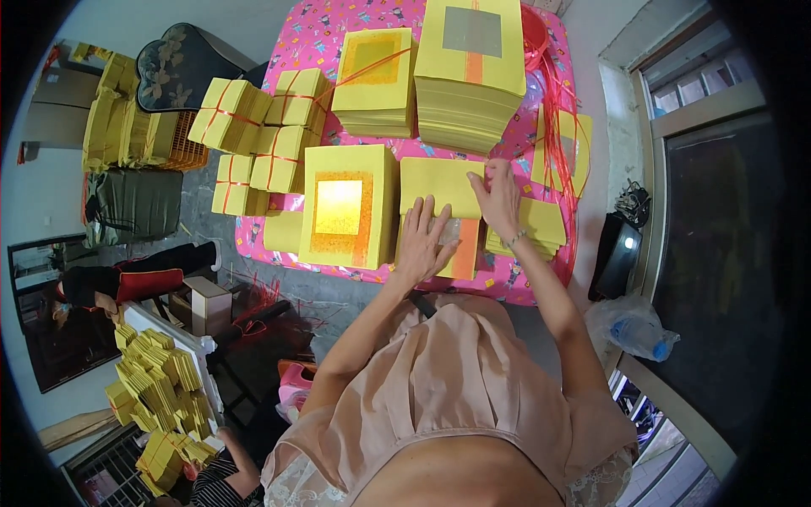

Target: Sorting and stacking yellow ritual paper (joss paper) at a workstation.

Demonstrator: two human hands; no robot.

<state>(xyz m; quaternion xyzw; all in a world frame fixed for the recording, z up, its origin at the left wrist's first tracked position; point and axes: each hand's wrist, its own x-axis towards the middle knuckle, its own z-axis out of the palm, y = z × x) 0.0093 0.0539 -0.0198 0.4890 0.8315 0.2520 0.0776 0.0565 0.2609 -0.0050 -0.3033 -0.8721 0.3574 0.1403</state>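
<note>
A yellow paper sheet (pixel 435 180) lies in front of me on the pink patterned table, its upper part folded over and an orange stripe showing on the lower part. My left hand (pixel 425 245) rests flat on it with fingers spread, pressing near the folded flap's lower edge. At the flap's right edge is my right hand (pixel 500 203), fingers stretched and thumb apart, touching the paper. Beside my left hand stands a stack of yellow paper (pixel 348 211) with a shiny gold square on top. Folded yellow papers (pixel 536 226) lie just right of my right wrist.
Taller yellow paper stacks (pixel 469 76) stand at the back. Bundles tied with red string (pixel 279 156) sit at the left. Loose red strings (pixel 557 127) hang from a red basket (pixel 535 38) at the right. On the left, two other people work near a table heaped with yellow bundles (pixel 160 380).
</note>
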